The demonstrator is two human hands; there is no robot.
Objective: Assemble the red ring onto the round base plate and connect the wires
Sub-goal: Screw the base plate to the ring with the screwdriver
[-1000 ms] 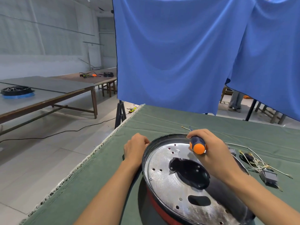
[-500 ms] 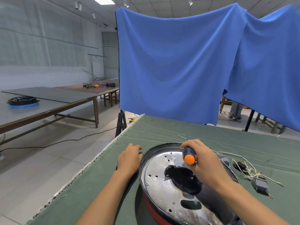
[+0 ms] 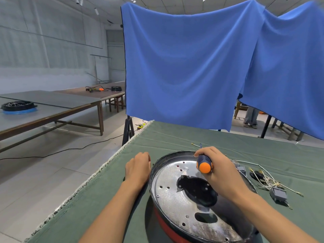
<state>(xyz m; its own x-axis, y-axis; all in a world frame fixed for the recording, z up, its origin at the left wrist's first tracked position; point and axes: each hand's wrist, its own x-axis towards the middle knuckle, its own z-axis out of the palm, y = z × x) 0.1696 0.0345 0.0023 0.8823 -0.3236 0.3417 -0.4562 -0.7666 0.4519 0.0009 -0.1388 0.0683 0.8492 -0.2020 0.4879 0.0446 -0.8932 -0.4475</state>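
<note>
The round base plate (image 3: 168, 195), silver with holes and a dark rim, lies on the green table cloth in front of me. The red ring (image 3: 168, 228) shows beneath its near edge. My right hand (image 3: 220, 172) grips a screwdriver (image 3: 204, 164) with a blue and orange handle, held over the plate's far part; its tip is hidden. My left hand (image 3: 138, 168) rests against the plate's left rim, fingers curled down, what they touch hidden. Wires (image 3: 268, 179) with small grey blocks lie loose on the cloth to the right.
The green-covered table (image 3: 108, 199) ends at a frayed left edge above the tiled floor. A blue curtain (image 3: 184, 67) hangs behind it. Long tables stand at the left, one bearing a black and blue ring (image 3: 18, 106). A person's legs (image 3: 250, 116) show behind the curtain.
The view has tilted up, so plate and hands sit lower in frame. My left hand has slid a little away from the rim's top. The right hand keeps the screwdriver on the plate.
</note>
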